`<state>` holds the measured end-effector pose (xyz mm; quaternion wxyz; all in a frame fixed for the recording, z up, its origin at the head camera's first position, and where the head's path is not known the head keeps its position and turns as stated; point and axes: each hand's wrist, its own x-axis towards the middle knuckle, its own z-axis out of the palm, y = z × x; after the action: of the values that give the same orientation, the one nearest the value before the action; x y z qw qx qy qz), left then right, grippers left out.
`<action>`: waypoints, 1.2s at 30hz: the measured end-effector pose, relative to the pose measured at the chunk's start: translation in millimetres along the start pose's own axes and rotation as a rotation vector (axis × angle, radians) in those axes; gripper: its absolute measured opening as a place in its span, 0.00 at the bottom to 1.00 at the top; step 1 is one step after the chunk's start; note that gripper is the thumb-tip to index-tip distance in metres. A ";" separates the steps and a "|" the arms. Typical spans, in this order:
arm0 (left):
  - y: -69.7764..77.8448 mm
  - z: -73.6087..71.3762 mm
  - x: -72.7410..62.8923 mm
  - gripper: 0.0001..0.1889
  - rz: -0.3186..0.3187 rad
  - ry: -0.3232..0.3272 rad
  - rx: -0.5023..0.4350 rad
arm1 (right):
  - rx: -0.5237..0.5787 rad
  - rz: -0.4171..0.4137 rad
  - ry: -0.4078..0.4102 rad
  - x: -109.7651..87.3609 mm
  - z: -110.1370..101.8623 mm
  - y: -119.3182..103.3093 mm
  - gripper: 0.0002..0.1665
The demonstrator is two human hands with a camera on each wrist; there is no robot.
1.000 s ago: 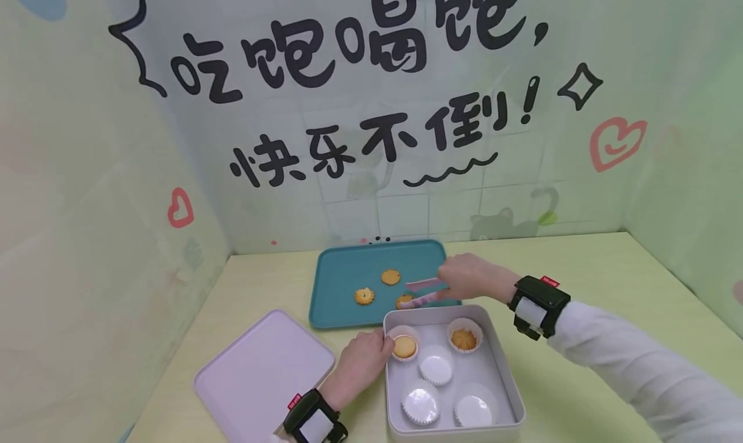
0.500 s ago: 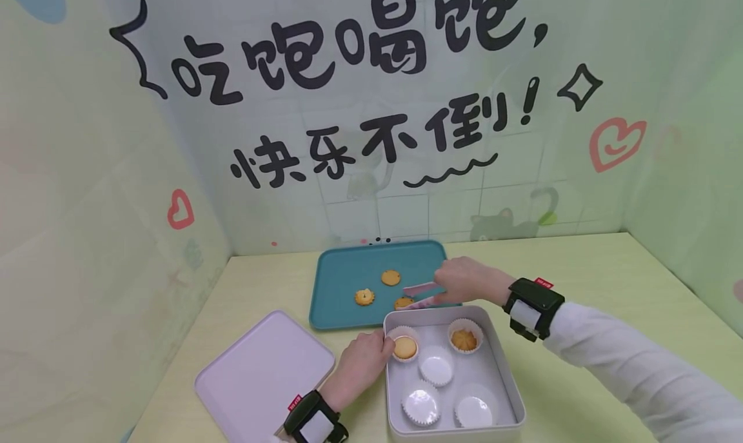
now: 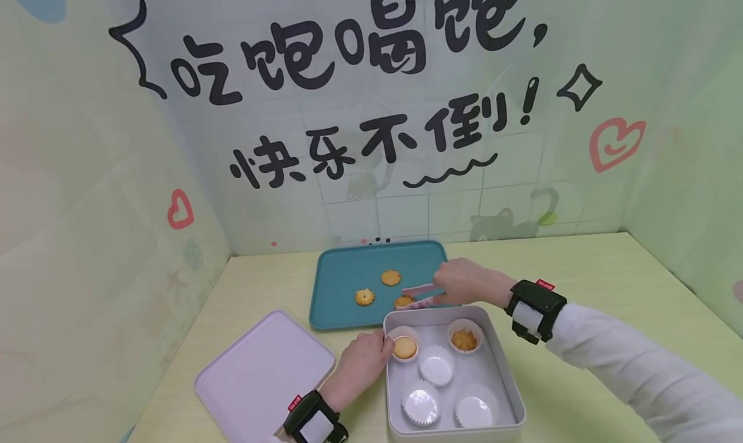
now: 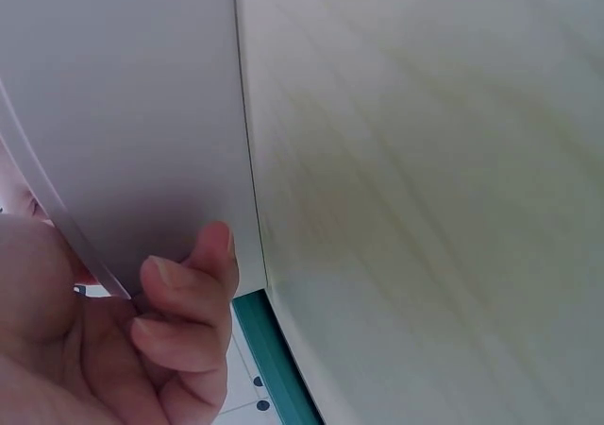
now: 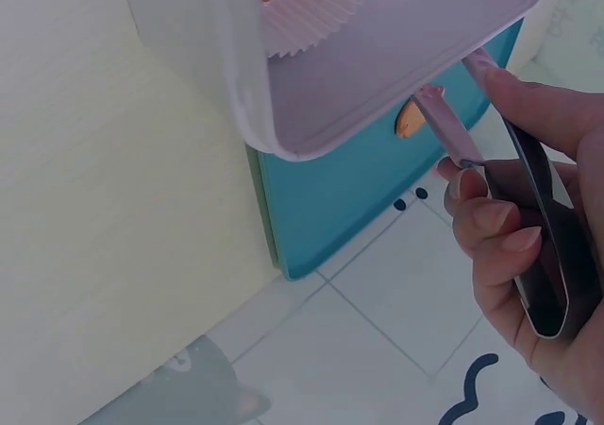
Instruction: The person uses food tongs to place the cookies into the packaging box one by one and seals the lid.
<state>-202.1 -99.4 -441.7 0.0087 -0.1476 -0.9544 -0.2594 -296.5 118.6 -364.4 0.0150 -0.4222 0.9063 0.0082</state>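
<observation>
My right hand [image 3: 467,280] grips metal tongs [image 5: 552,246] with pink tips. Their spread arms reach over the teal tray [image 3: 336,262], and the tips are at a round cookie [image 3: 404,301] near the front edge. Two more cookies lie on that tray, a plain one [image 3: 391,277] and a scalloped one [image 3: 364,296]. My left hand [image 3: 362,362] holds the pale box [image 3: 513,391] at its back-left rim, thumb at the rim and fingers against the outer wall. Inside the box are several white paper cups [image 3: 436,367]; one holds a round cookie [image 3: 404,347], another a ridged cookie [image 3: 464,340].
A lilac square lid or tray [image 3: 261,378] lies on the light wooden table [image 3: 592,282], left of the box. The teal tray sits directly behind the box, near the printed back wall [image 3: 348,224]. Side panels stand left and right of the table.
My right hand has shifted slightly left and down, and the tongs' tips have moved a little with it around the front cookie. The left hand and box stay put.
</observation>
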 end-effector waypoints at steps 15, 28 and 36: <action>1.2 -1.1 -3.6 0.13 0.016 0.022 -0.003 | -0.041 0.011 0.143 -43.2 -33.2 16.4 0.15; 3.6 -2.8 -1.3 0.13 0.015 0.011 -0.009 | 0.043 -0.097 0.190 -107.4 -36.0 -11.8 0.12; 0.0 1.1 -0.2 0.13 0.032 0.040 -0.006 | 0.061 -0.126 0.132 -122.0 -20.1 -27.5 0.17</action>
<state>-201.9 -98.9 -442.7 0.0315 -0.1576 -0.9507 -0.2651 -197.4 193.7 -340.2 -0.0315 -0.4773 0.8769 -0.0482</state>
